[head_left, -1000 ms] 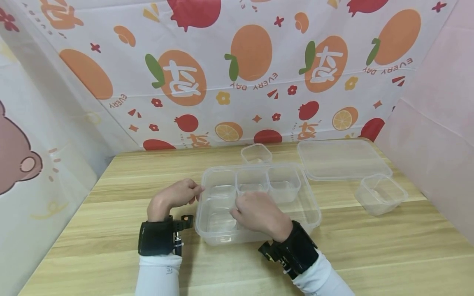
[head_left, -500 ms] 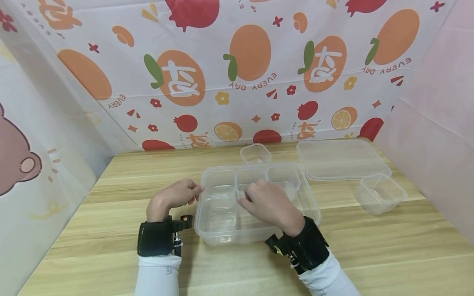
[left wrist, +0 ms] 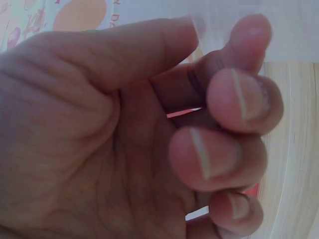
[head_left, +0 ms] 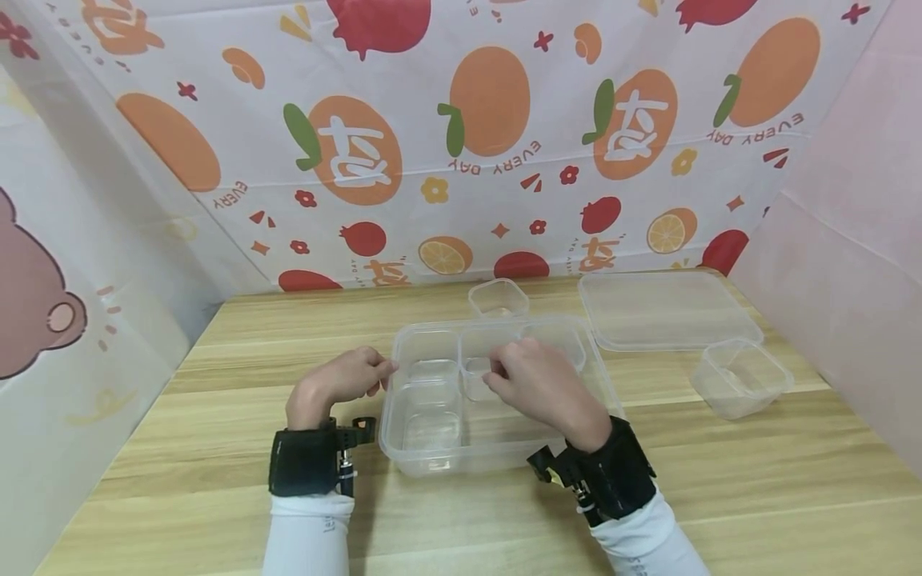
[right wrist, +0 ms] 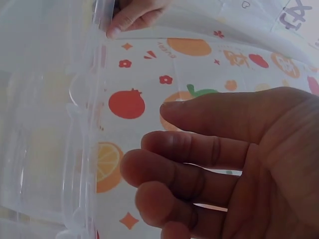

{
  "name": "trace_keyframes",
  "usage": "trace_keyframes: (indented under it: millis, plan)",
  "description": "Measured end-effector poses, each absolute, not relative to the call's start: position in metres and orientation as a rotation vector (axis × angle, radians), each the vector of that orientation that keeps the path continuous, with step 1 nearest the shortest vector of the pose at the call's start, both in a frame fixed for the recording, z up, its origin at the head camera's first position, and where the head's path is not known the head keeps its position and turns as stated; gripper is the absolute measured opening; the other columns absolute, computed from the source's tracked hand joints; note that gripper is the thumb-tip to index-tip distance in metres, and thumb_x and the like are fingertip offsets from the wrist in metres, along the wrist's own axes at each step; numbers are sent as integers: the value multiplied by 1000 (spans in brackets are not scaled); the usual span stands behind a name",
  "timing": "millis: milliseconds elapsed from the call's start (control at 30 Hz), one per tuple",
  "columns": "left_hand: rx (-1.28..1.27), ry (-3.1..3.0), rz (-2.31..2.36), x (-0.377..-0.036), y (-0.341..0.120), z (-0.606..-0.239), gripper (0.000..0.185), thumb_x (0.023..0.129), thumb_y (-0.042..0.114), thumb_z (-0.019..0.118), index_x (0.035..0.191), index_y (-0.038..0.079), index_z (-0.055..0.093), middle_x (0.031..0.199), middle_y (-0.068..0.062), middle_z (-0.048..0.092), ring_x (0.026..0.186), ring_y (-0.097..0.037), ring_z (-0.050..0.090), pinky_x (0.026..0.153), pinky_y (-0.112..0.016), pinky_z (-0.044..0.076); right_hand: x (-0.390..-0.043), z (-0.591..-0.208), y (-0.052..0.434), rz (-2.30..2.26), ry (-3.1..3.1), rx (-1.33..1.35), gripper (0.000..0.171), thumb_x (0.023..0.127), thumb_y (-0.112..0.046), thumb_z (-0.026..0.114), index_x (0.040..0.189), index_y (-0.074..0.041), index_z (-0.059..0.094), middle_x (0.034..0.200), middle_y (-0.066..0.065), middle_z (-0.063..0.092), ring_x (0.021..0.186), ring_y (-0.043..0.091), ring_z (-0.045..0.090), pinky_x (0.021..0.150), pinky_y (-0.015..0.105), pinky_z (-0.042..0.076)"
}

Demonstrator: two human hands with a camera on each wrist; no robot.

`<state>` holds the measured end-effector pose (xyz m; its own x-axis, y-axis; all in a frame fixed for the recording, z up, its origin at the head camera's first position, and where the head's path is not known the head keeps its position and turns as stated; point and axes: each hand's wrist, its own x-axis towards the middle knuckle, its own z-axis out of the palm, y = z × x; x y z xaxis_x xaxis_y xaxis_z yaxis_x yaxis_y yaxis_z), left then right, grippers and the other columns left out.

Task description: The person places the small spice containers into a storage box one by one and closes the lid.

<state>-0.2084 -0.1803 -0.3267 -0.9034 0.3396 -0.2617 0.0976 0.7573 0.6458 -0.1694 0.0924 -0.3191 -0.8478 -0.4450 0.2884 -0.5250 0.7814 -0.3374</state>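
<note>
Fruit-printed sheeting (head_left: 461, 136) lines the back of the booth, with a pale pink panel (head_left: 850, 264) on the right side and a wooden table (head_left: 216, 448) as the work surface. Largest item on the table is a clear plastic compartment box (head_left: 425, 456), positioned centrally near the front edge and holding smaller clear inserts at its far side. A flat clear lid (head_left: 666, 308) lies apart at the rear right; a loose clear tub (head_left: 740, 378) sits just in front of that lid, and a smaller clear cup (head_left: 498, 298) stands just behind the box. The left hand (head_left: 338, 382) rests against the box's left rim, fingers curled inward; the left wrist view shows nothing enclosed in them. The right hand (head_left: 540, 382) reaches over the box interior, fingertips at a small insert (head_left: 477, 376) in the middle of the far row; whether it pinches the insert cannot be determined.
</note>
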Motion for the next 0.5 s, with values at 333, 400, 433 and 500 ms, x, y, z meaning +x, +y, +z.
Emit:
trace_keyframes:
  millis: [333, 400, 433, 500]
  plan:
    - [344, 2592, 917, -209, -180, -327, 31, 106, 18, 49, 84, 2, 65, 69, -4, 48, 65, -20, 42, 62, -34, 34, -175, -316, 109, 612, -2782, 774, 21, 91, -9, 71, 71, -12, 66, 64, -5, 50, 59, 12, 45, 56, 26, 37]
    - [340, 2590, 918, -209, -180, -327, 31, 106, 18, 49, 85, 2, 65, 69, -4, 48, 65, -20, 42, 62, -34, 34, -176, -314, 114, 618, -2790, 774, 18, 91, -8, 70, 74, -11, 69, 66, -4, 52, 62, 13, 46, 57, 27, 38]
    - [339, 2590, 919, -209, -180, -327, 31, 106, 18, 49, 85, 2, 65, 69, -4, 48, 65, -20, 42, 62, -34, 34, -176, -314, 116, 625, -2795, 769, 16, 91, -8, 70, 75, -10, 70, 66, -4, 53, 62, 13, 47, 57, 27, 39]
    - [339, 2589, 918, -209, -180, -327, 31, 106, 18, 48, 86, 2, 65, 69, -4, 48, 65, -20, 42, 62, -34, 34, -177, -313, 121, 650, -2803, 758, 13, 91, -7, 70, 78, -9, 72, 67, -3, 55, 63, 14, 48, 58, 28, 40]
